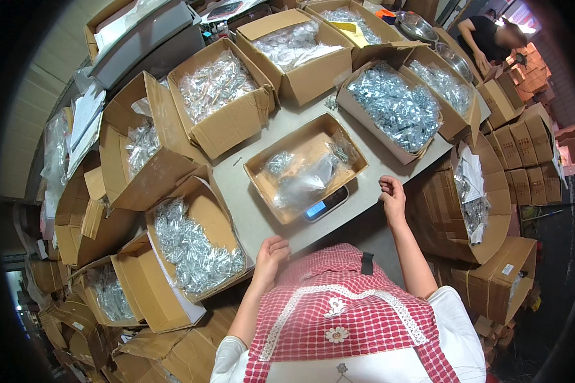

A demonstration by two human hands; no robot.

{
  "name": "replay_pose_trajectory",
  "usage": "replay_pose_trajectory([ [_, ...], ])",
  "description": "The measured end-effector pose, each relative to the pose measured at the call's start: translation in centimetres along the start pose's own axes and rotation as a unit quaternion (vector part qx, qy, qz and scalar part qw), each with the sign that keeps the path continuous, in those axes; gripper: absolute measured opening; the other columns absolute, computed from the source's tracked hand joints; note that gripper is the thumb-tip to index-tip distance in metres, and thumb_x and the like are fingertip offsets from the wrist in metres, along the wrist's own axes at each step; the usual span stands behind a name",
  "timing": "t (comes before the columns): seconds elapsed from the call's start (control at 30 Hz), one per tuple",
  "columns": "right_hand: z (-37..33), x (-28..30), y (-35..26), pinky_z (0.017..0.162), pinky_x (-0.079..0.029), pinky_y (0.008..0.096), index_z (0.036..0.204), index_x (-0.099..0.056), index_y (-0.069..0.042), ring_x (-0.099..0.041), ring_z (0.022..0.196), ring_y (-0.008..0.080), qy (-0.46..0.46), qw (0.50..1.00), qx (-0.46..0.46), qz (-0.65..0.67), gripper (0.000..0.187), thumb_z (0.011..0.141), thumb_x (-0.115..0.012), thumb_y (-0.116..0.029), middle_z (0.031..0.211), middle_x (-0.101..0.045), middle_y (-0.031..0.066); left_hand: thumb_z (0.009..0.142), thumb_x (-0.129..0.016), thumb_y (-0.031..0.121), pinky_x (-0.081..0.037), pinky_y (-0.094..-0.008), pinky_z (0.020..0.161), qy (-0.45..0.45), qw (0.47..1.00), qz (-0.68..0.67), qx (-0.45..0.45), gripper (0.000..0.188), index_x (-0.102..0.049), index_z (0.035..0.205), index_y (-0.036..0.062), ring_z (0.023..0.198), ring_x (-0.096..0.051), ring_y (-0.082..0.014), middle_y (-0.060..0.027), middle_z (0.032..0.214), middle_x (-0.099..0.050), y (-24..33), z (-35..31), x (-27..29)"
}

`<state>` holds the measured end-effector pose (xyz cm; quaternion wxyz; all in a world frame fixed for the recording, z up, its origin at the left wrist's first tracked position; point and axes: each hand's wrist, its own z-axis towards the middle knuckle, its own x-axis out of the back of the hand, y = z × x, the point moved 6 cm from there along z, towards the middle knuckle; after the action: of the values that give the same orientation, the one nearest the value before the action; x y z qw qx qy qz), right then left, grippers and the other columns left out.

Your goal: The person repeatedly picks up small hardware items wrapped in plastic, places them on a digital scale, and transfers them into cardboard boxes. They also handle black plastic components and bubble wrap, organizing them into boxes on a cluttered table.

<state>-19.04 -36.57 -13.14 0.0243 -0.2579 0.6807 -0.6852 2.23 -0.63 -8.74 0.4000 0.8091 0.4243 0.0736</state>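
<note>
My left hand (272,257) hovers by the near edge of the grey table (236,191), fingers loosely bent and holding nothing. Off the table's right side, my right hand (393,195) is raised, its fingers half curled and apart, with nothing in it. Between and beyond them stands a shallow cardboard box (260,186) on a digital scale (326,204) with a lit blue display. Inside the box lie a clear plastic bag (306,182) and small bagged metal parts (279,163). Neither hand touches the box.
Open cartons of bagged metal hardware ring the table: one (193,249) at left, one (218,86) behind, one (395,102) at far right. A thin metal piece (237,161) lies on the tabletop. More cartons (485,281) stand at right. Another person (492,38) bends over boxes, far right.
</note>
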Motion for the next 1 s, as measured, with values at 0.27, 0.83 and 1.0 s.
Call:
replay_pose_trajectory([
  [0.27, 0.7, -0.4, 0.3, 0.093, -0.049, 0.0298, 0.116, -0.064, 0.000, -0.060, 0.102, 0.0176, 0.009, 0.998, -0.052, 0.038, 0.045, 0.073, -0.051, 0.007, 0.114, -0.062, 0.0084, 0.092, -0.065, 0.008, -0.050, -0.0323, 0.092, 0.005, 1.000, -0.011, 0.012, 0.054, -0.042, 0.140, -0.0001, 0.112, -0.060, -0.0191, -0.0129, 0.130, -0.057, 0.7, 0.5, 0.7],
  [0.83, 3.3, -6.2, -10.9, 0.086, -0.044, 0.0250, 0.123, -0.067, -0.005, -0.061, 0.094, 0.0096, -0.213, 0.942, -0.184, 0.180, 0.053, 0.095, -0.062, -0.050, 0.105, -0.068, -0.0003, 0.088, -0.070, 0.016, -0.045, -0.0327, 0.097, 0.151, 0.975, -0.132, -0.093, 0.077, -0.029, 0.150, -0.0060, 0.109, -0.056, -0.0187, -0.0128, 0.123, -0.055, 5.3, 1.0, -3.2],
  [1.0, 3.7, 0.6, -14.8, 0.087, -0.047, 0.0262, 0.139, -0.053, -0.006, -0.055, 0.105, 0.0088, -0.352, 0.876, -0.162, 0.287, 0.047, 0.099, -0.064, -0.028, 0.121, -0.060, 0.0004, 0.074, -0.068, 0.025, -0.047, -0.0417, 0.101, 0.172, 0.955, -0.012, -0.241, 0.084, -0.039, 0.148, -0.0028, 0.120, -0.056, -0.0288, -0.0166, 0.134, -0.055, 12.0, -2.7, -5.0],
])
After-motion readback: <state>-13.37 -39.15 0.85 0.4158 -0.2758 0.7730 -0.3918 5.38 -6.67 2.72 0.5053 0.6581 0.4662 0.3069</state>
